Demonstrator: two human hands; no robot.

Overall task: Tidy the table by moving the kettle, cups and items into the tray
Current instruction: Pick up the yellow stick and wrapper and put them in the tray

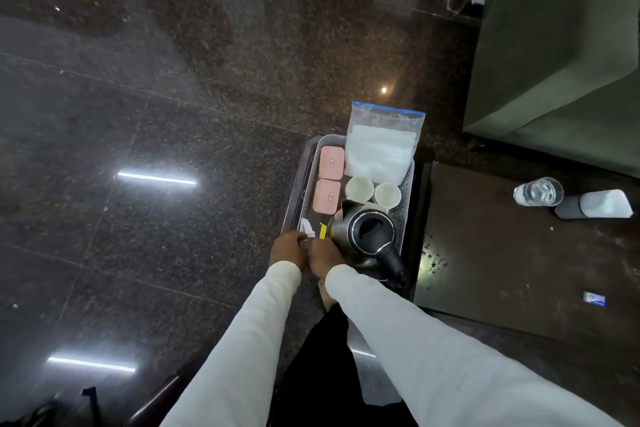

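While both hands meet at the near end of the tray (408, 191), the left hand (288, 250) and right hand (325, 257) have fingers curled around something small between them, too blurred to name. Inside the tray sit the kettle (367, 236), two white cups (374, 191), two pink boxes (329, 180), a zip bag (382, 144) leaning over the far rim, and small white and yellow sachets (313, 228) just beyond the fingers.

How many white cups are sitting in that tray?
2. One white cup stands beside the other cup in the tray, between the plastic bag and the kettle. The kettle might hide another.
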